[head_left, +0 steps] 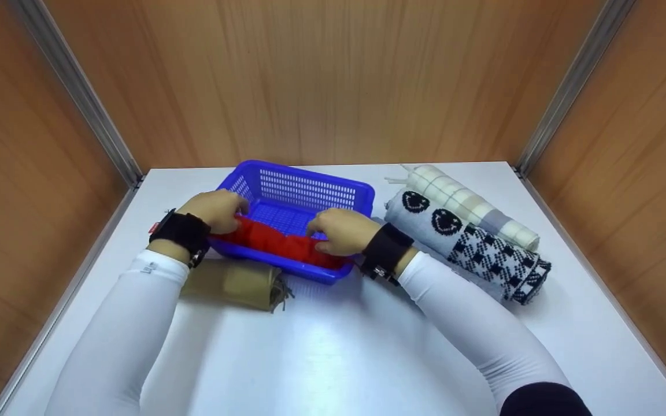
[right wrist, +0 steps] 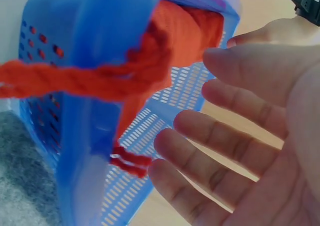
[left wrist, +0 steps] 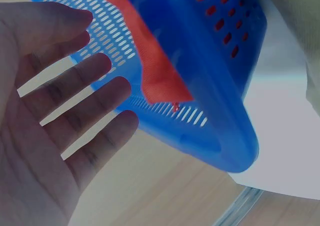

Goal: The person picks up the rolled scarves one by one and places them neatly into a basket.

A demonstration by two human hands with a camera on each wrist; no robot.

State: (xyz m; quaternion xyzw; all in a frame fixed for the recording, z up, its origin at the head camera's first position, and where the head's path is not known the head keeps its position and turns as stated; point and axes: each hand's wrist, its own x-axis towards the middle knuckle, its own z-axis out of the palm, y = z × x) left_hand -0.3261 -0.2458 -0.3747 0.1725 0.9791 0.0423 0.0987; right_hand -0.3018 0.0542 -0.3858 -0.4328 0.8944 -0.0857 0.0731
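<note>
The red cloth (head_left: 275,241) is laid inside the blue basket (head_left: 324,275) along its near side, fringe (right wrist: 90,80) hung over one edge and room left beyond, while the left hand (head_left: 214,211) and right hand (head_left: 346,231) are held, fingers extended, near its ends.

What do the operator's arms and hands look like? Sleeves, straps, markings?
Left hand and right hand: no gloves. Left strap and right strap: wide, black; a small red tag shows by the left. Left sleeve and right sleeve: white, close-fitting. Left cuff has a dark marking, unreadable.
</note>
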